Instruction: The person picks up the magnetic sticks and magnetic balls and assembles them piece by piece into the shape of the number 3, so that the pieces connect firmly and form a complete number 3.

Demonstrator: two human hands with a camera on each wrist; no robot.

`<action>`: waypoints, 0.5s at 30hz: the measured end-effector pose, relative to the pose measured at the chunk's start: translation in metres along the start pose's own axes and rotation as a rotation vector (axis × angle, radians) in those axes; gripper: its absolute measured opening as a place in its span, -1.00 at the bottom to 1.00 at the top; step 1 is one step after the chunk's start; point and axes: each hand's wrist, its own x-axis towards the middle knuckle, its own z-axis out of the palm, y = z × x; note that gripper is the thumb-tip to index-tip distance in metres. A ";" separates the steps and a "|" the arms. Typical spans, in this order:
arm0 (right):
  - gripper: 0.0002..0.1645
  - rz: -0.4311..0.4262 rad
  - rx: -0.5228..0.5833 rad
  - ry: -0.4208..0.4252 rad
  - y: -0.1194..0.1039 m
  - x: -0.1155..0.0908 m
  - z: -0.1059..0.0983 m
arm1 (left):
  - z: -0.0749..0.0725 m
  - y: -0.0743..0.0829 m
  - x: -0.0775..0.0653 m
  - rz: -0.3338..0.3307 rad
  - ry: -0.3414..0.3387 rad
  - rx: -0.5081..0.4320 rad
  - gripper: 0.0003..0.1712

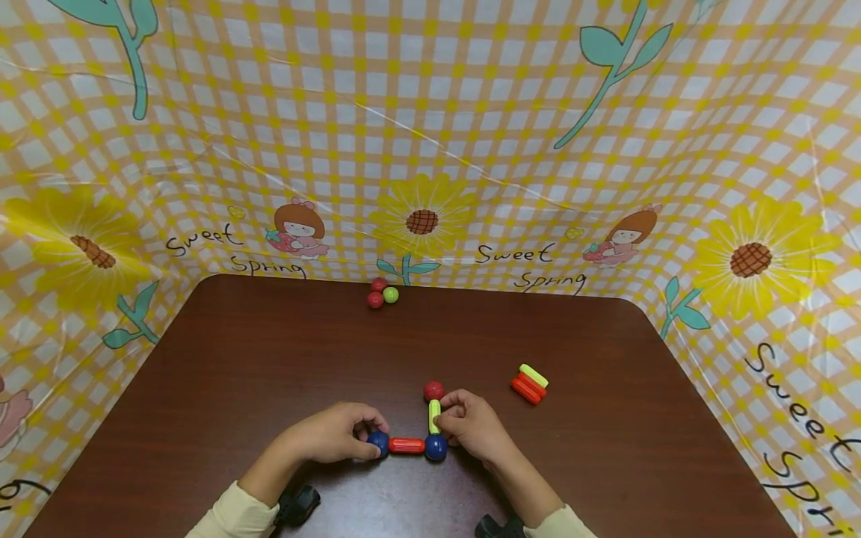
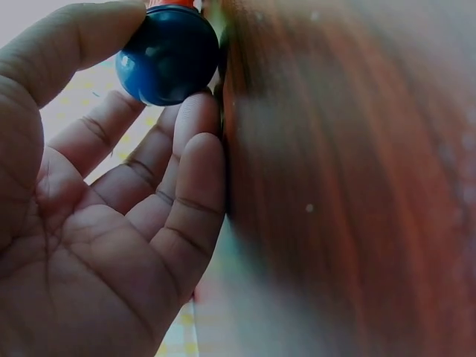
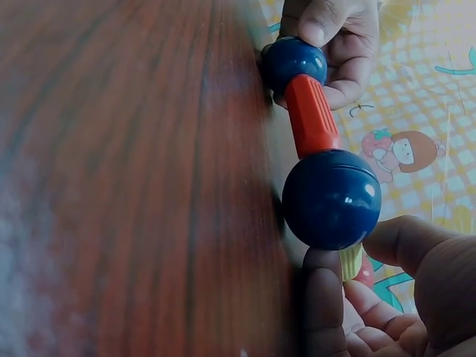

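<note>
My left hand (image 1: pixel 341 432) grips a blue ball (image 1: pixel 379 444) between thumb and fingers, seen close up in the left wrist view. A red ridged rod (image 1: pixel 406 446) joins that ball to a second blue ball (image 1: pixel 436 447). From the second ball a yellow-green rod (image 1: pixel 434 417) runs away from me to a red ball (image 1: pixel 433 390), making an L shape on the table. My right hand (image 1: pixel 476 424) pinches the yellow-green rod from the right side. In the right wrist view the second blue ball hides most of that rod.
A brown table (image 1: pixel 303 336) lies below, with a checked cloth (image 1: pixel 430 112) rising around its back and sides. Two red balls and a green ball (image 1: pixel 391 295) sit at the back edge. To the right lie red rods (image 1: pixel 528 389) and a yellow-green rod (image 1: pixel 534 375) side by side.
</note>
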 end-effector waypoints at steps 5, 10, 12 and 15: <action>-0.68 0.000 -0.015 0.001 -0.002 -0.001 -0.001 | 0.000 0.000 0.000 0.003 -0.001 -0.003 -0.75; -0.68 -0.022 -0.034 -0.001 -0.001 0.000 -0.010 | -0.001 0.000 0.000 0.004 0.000 -0.007 -0.75; -0.70 -0.049 -0.072 0.028 -0.002 0.001 -0.017 | -0.001 -0.001 0.000 0.002 -0.001 -0.008 -0.75; -0.73 -0.081 -0.132 0.105 -0.003 0.001 -0.031 | 0.000 -0.001 0.000 -0.003 -0.003 -0.009 -0.75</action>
